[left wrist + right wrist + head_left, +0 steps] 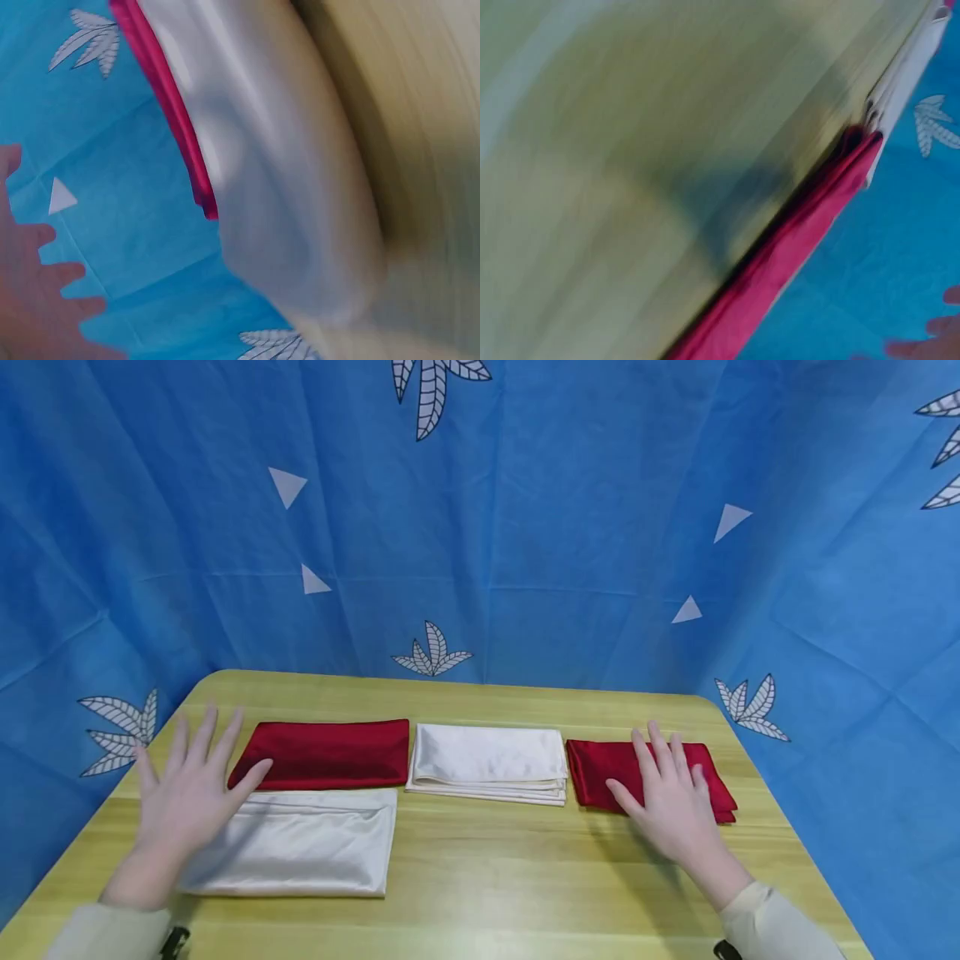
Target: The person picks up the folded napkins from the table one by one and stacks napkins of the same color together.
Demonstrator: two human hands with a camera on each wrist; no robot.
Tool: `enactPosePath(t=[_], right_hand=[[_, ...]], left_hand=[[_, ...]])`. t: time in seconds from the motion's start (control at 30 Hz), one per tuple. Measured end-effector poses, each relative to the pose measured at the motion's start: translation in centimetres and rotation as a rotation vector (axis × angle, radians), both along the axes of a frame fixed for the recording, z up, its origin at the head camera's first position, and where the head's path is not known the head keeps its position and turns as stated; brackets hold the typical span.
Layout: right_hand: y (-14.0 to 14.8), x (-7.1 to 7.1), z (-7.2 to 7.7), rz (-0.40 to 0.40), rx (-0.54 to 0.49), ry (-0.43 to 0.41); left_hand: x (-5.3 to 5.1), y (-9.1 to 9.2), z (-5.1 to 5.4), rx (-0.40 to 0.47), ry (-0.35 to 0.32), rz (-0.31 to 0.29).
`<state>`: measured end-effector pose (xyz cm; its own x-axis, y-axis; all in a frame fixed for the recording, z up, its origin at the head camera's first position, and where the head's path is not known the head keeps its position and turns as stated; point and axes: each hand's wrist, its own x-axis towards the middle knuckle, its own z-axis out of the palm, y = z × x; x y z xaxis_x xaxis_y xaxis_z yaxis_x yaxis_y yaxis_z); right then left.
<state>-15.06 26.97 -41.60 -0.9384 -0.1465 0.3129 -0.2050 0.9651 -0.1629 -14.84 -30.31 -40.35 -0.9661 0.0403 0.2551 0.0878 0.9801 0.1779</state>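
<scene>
Silvery-white folded satin cloth (307, 852) lies at front left on the yellowish wood-grain table (510, 868) in the head view, along the near edge of a long dark-red folded satin cloth (337, 756). A white folded cloth (487, 756) sits mid-row, with a shorter red folded satin cloth (600, 768) at right. The left hand (186, 797) is spread above the silvery-white cloth's left end, the right hand (671, 797) spread over the shorter red one; neither grips anything.

In the left wrist view, separated fingers show against the blue curtain (112, 150). The silvery-white cloth looks light, soft and slippery, probably best pinched through all layers at a corner.

In the right wrist view, fingertips barely show, holding nothing visible; the shorter red cloth's layered edge seems limp, so a shallow pinch could let folds slide.
</scene>
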Motion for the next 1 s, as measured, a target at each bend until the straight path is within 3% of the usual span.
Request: enactPosePath(t=[0.13, 0.23, 0.37, 0.43, 0.57, 0.63, 0.8, 0.9, 1.0], right_hand=[[-1.4, 0.4, -0.3, 0.066, -0.176, -0.032], [-3.0, 0.8, -0.4, 0.122, -0.365, -0.099], [-5.5, 1.3, -1.3, 0.176, -0.595, -0.161], [-6.8, 1.5, -1.8, 0.184, -0.677, -0.197], [-9.2, 1.8, -2.6, 0.214, -0.796, -0.292], [-10.4, 2.0, -2.9, 0.246, -0.826, -0.330], [-12.9, 2.3, -3.4, 0.356, -0.899, -0.449], [-14.3, 2.2, -3.6, 0.404, -0.967, -0.529], [-15.7, 2.1, -3.8, 0.438, -1.050, -0.611]], left_hand=[[0.1, 0.4, -0.1, 0.293, 0.013, -0.072], [0.5, 0.5, 0.0, 0.482, 0.043, -0.121], [1.4, 0.1, -0.4, 0.597, 0.065, -0.094], [1.8, -0.3, -0.8, 0.617, 0.041, -0.058], [2.6, -1.2, -1.8, 0.621, -0.054, 0.000], [3.1, -1.7, -2.2, 0.616, -0.127, 0.026], [4.0, -3.0, -2.9, 0.705, -0.330, 0.119], [4.2, -3.7, -3.3, 0.727, -0.413, 0.196], [4.0, -4.0, -3.6, 0.766, -0.485, 0.219]])
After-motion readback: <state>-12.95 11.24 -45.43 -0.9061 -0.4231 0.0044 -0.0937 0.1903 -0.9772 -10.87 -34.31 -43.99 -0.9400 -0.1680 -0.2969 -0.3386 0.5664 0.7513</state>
